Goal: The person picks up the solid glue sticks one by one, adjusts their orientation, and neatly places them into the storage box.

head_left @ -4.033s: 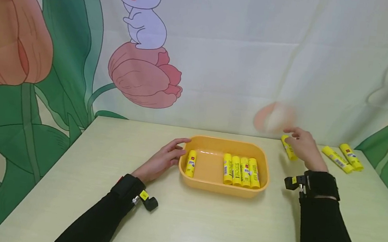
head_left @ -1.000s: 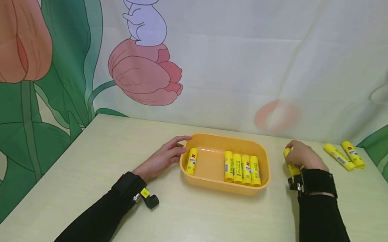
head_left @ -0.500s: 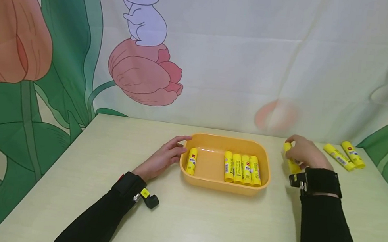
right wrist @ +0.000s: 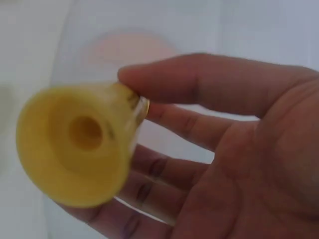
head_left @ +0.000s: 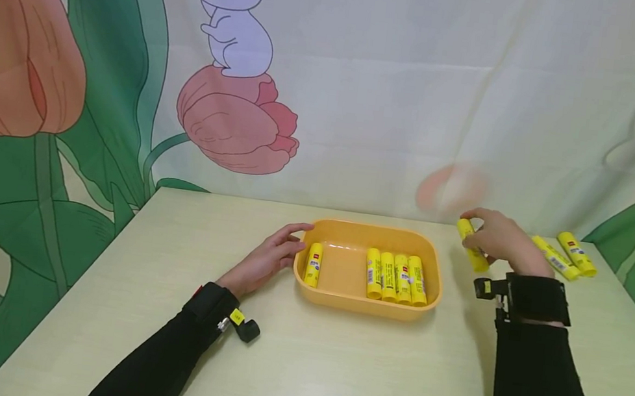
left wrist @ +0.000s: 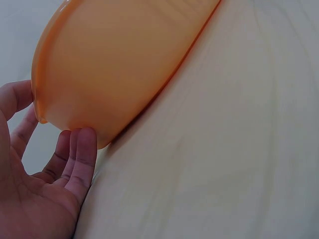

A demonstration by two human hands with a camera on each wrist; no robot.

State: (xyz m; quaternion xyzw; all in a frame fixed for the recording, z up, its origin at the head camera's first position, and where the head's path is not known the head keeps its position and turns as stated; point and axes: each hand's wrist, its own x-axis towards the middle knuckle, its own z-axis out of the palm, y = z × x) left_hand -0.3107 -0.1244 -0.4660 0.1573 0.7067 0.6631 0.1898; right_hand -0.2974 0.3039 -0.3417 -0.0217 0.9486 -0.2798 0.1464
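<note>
Right hand: its grip pinches a yellow glue stick between thumb and fingers, tilted, at two o'clock from an orange tray. Left hand: fingers spread, touching the tray's nine o'clock end. Inside, a single stick lies at nine o'clock, a row of four at three. Two loose sticks lie on the counter, three o'clock from the right hand.

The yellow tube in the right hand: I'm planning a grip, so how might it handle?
The yellow tube looks stiff, showing no bend where the right hand grips it. Its round body would probably roll if pushed sideways. The hollow end in the right wrist view suggests it's fairly light.
</note>
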